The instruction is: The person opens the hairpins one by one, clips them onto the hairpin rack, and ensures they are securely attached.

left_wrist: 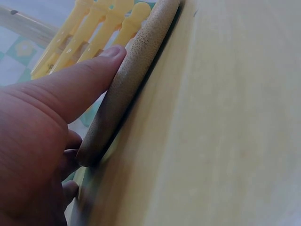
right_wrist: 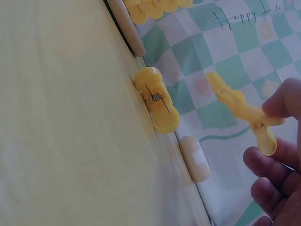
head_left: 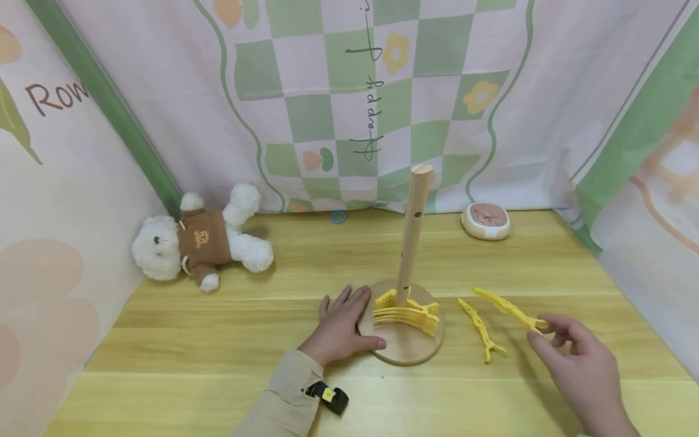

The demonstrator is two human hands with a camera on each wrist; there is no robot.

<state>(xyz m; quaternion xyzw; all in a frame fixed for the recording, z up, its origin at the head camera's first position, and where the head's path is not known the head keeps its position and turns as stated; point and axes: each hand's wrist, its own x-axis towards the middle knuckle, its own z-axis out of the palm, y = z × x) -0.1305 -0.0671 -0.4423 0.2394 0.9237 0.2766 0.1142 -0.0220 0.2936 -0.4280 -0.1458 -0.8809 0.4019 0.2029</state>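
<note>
My left hand (head_left: 341, 325) lies at the left edge of a round wooden base (head_left: 404, 351), fingers spread. In the left wrist view its thumb (left_wrist: 89, 77) presses the base's rim (left_wrist: 136, 63). A wooden post (head_left: 414, 233) with small holes rises from the base. Several yellow hair clips (head_left: 412, 317) lie side by side on the base around the post's foot. Between thumb and forefinger, my right hand (head_left: 587, 370) pinches another yellow hair clip (head_left: 508, 306) by its forked end, above the table. Below it, one more hair clip (head_left: 480, 331) rests on the table; its metal spring (right_wrist: 156, 97) shows in the right wrist view.
On the left a white plush toy (head_left: 204, 240) in a brown top lies on its side. A small blue ring (head_left: 338, 212) sits at the back edge. A rounded white-and-pink device (head_left: 486, 221) is at the back right. Printed curtains (head_left: 360, 109) enclose the wooden table (head_left: 218, 352).
</note>
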